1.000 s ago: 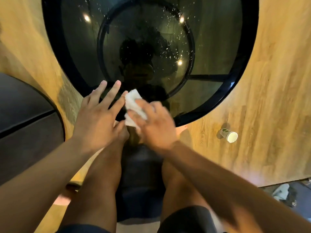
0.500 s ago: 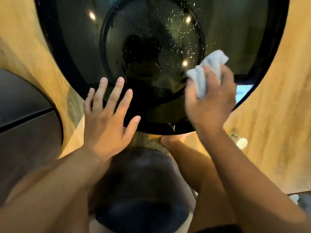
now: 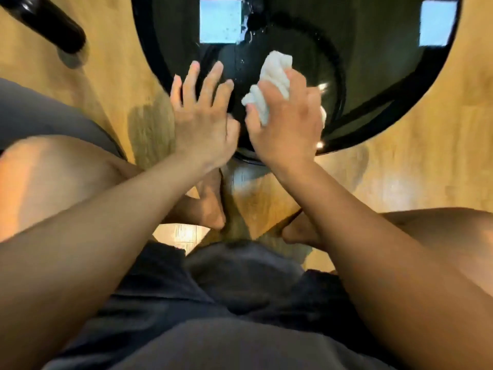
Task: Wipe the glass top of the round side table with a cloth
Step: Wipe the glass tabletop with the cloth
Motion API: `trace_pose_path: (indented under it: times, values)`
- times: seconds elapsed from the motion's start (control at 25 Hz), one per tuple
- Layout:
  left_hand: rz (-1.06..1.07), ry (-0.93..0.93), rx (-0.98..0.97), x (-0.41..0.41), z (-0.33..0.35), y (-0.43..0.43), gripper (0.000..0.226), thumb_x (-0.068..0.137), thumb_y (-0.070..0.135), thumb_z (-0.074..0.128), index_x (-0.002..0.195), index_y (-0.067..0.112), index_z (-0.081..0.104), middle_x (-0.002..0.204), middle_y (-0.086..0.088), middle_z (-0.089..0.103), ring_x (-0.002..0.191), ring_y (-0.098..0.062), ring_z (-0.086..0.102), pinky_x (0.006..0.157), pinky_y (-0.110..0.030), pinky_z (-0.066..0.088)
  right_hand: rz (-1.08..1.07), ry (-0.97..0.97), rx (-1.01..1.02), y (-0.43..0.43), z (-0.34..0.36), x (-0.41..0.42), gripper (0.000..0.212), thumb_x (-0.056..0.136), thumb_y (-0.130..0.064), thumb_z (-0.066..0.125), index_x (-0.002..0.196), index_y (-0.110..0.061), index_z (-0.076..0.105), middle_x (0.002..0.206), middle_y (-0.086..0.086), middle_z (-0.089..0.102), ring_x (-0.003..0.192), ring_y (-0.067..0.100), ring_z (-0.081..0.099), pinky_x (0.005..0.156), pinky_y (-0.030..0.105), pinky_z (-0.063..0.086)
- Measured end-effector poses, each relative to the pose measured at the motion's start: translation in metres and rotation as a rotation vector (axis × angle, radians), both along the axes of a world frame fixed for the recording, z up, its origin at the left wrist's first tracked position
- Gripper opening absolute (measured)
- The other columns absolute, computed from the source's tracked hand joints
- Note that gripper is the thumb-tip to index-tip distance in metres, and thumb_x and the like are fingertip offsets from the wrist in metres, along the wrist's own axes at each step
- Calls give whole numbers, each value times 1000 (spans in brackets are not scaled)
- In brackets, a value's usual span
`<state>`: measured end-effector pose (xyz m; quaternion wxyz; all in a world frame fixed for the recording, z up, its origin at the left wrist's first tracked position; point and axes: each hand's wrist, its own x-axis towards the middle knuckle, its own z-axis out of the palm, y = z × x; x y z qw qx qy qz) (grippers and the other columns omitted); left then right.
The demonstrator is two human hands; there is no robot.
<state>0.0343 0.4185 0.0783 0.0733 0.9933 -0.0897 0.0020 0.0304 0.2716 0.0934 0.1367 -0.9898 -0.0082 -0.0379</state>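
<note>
The round side table's dark glass top with its black rim fills the upper middle of the head view. My right hand is closed around a crumpled white cloth and presses it on the glass near the front edge. My left hand lies flat beside it with fingers spread, resting on the near left part of the glass and rim. Water droplets speckle the glass above the cloth. Two bright square reflections show near the top of the glass.
A wooden floor surrounds the table. A dark grey seat sits at the left, and a black cylindrical leg is at the top left. My knees, bare feet and dark shorts fill the lower view.
My right hand has brought the cloth leftward from the right side of the glass, close to my left hand. The camera has tilted down and nearer, and the paper cup has left the view.
</note>
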Motion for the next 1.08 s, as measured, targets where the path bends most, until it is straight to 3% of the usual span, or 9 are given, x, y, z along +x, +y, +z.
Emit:
trace_pose_path:
  times: [0.16,0.36,0.44,0.64,0.76,0.88,0.96,1.08]
  values:
    - [-60,37,26,32,17,2,52,92,40,35,135,13,48,153,-8,40,148,-33,22,117,-67,4,232,119,-69,-35,17,-16,44,83,-33,62,126,-27,60,141,8,45,106,37,47,81,41,47]
    - [9,82,-46,50,0,-5,63,94,56,31,145,19,32,162,-12,23,153,-34,7,116,-69,-5,-236,157,-43,-142,19,39,47,85,-30,58,131,-26,57,141,13,43,117,43,46,96,45,46]
    - [-10,89,-62,51,-5,-4,63,94,55,29,145,18,32,162,-12,24,153,-33,9,117,-68,-2,-343,106,-33,-128,16,47,47,82,-33,56,128,-24,59,142,13,43,115,42,48,97,42,45]
    - [-14,69,-126,49,-2,0,54,96,36,27,138,11,49,157,-9,37,151,-33,17,119,-65,3,110,99,120,20,11,-1,46,79,-42,52,118,-23,66,134,5,51,102,27,47,78,36,44]
    - [-15,52,-133,50,-3,1,47,96,31,31,134,12,52,155,-8,40,150,-33,19,119,-65,5,317,86,69,-29,10,17,43,75,-31,64,117,-21,67,127,12,57,95,33,54,72,39,51]
    - [-4,42,-131,49,-6,0,44,97,31,36,133,13,52,154,-8,41,150,-34,19,119,-65,5,23,61,-39,-126,10,55,43,76,-29,62,119,-27,66,132,16,54,107,42,54,84,43,49]
    - [-10,50,-109,49,-8,1,45,97,34,36,135,14,51,155,-7,39,151,-33,17,119,-65,4,-278,123,-38,-173,10,74,47,81,-37,51,126,-29,61,143,7,45,123,37,48,97,43,44]
    - [-13,60,-78,50,-7,1,49,97,38,32,137,15,50,157,-6,37,151,-32,15,119,-64,4,-339,42,-49,-141,10,71,47,79,-35,46,120,-24,67,137,9,50,114,37,51,87,37,43]
